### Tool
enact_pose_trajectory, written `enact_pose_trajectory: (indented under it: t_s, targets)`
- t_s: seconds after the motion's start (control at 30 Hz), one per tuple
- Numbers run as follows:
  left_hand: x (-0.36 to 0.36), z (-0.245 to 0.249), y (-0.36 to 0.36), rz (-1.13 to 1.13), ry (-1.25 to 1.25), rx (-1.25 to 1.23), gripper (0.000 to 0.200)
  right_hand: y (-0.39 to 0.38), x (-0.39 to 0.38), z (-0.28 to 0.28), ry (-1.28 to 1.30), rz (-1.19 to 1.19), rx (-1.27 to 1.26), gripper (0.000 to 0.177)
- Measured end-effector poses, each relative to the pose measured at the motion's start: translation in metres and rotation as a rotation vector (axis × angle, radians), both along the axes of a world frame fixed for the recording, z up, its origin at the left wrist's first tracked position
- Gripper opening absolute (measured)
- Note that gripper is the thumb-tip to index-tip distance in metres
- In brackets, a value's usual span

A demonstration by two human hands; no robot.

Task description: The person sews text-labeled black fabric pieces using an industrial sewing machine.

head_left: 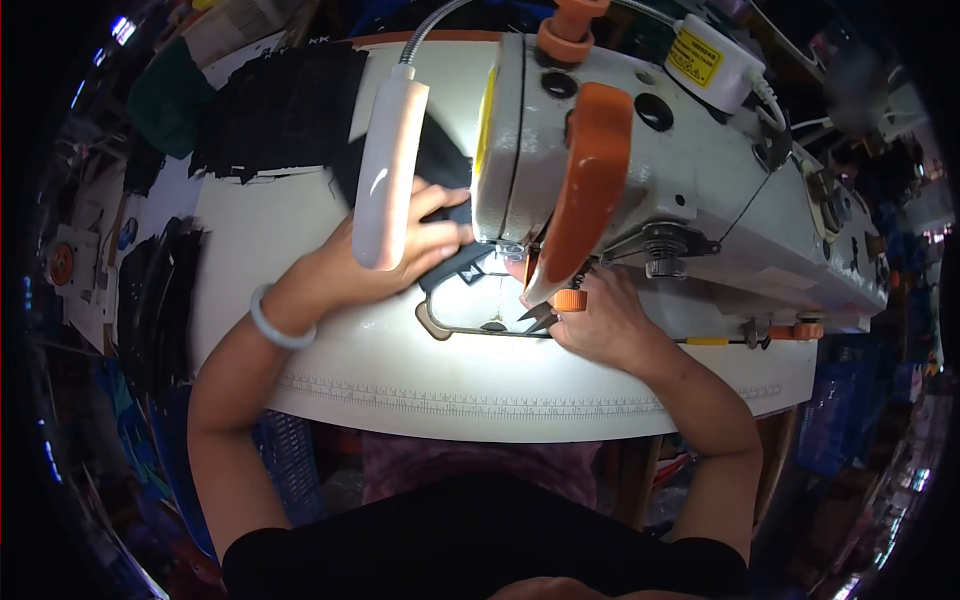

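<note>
Black fabric (452,270) under pressing left hand (395,255), snips (540,318) gripped in right hand (600,322) alongside

One sewing machine (700,180), one lamp (385,170), one bracelet (275,325), one thread snips (540,318), two hands (395,262) (600,322)

Left hand (400,250) lies flat, fingers extended; right hand (600,322) is curled closed.

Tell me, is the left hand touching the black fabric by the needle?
Touching. The head view shows the left hand with its fingers pressed onto the fabric beside the sewing machine, with no gap between them.
</note>
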State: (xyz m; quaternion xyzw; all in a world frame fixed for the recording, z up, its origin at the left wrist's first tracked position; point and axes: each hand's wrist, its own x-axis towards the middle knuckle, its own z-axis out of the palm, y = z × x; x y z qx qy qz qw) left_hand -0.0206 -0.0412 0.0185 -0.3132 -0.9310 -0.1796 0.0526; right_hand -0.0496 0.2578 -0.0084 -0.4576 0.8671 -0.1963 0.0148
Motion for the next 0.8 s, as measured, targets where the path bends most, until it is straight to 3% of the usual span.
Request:
enact_pose_trajectory:
  t_s: [0.27,0.5,0.63,0.73,0.8]
  targets:
    - [0.046,-0.005,0.039,0.071,-0.021,0.079,0.035,-0.002,0.0,0.008,-0.027,-0.028,0.129,0.059]
    - [0.046,-0.009,0.045,0.108,0.089,-0.034,0.039,0.0,-0.004,0.007,-0.061,0.003,0.08,0.06]
    - [0.044,-0.002,0.043,0.099,-0.045,0.088,0.04,0.007,-0.001,0.003,-0.069,-0.025,-0.082,0.061]
    - [0.044,0.001,0.026,-0.121,-0.124,0.199,0.041,0.007,0.003,0.008,0.05,0.119,-0.101,0.064]
    - [0.046,0.008,0.025,-0.126,-0.124,0.147,0.042,0.005,0.004,0.011,0.106,0.19,-0.093,0.065]
